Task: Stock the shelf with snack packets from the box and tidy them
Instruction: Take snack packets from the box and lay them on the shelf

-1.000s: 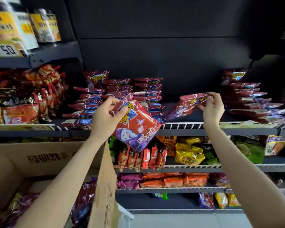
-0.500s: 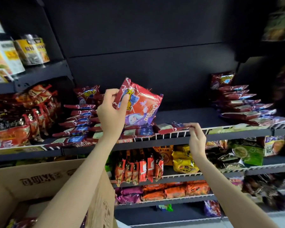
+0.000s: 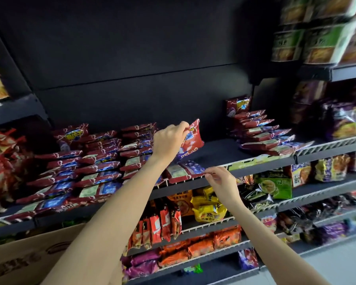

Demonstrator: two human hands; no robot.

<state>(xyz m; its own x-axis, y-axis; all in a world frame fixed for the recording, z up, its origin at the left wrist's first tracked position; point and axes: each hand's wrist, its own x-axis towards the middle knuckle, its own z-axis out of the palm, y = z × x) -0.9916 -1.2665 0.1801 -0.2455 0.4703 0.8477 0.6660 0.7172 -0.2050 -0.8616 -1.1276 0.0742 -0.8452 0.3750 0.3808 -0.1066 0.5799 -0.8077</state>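
left hand (image 3: 170, 138) raised over the middle shelf (image 3: 263, 161), fingers curled round the top edge of a red snack packet (image 3: 191, 140); the packet stands nearly upright, long axis running up and slightly right, its lower edge just above the bare dark strip of shelf between two stacks. right hand (image 3: 222, 182) lower and nearer the camera, at the shelf's front rail (image 3: 240, 162), fingertips pinching the near corner of a flat packet (image 3: 185, 170) that lies against the rail with its long axis along the shelf edge. the left stacks (image 3: 99, 161) fill the shelf to the left of both hands; the right stack (image 3: 261, 132) sits well apart to the right. the open gap lies directly beyond and to the right of the held packet, so the left hand is the nearer one to it. judged from this, the coming move is to tip the upright packet forward and lay it flat onto or just behind the flat one, matching its direction. cardboard box (image 3: 29, 256) at lower left, below the left forearm, its contents hidden. lower shelves carry other snack bags (image 3: 208, 206).
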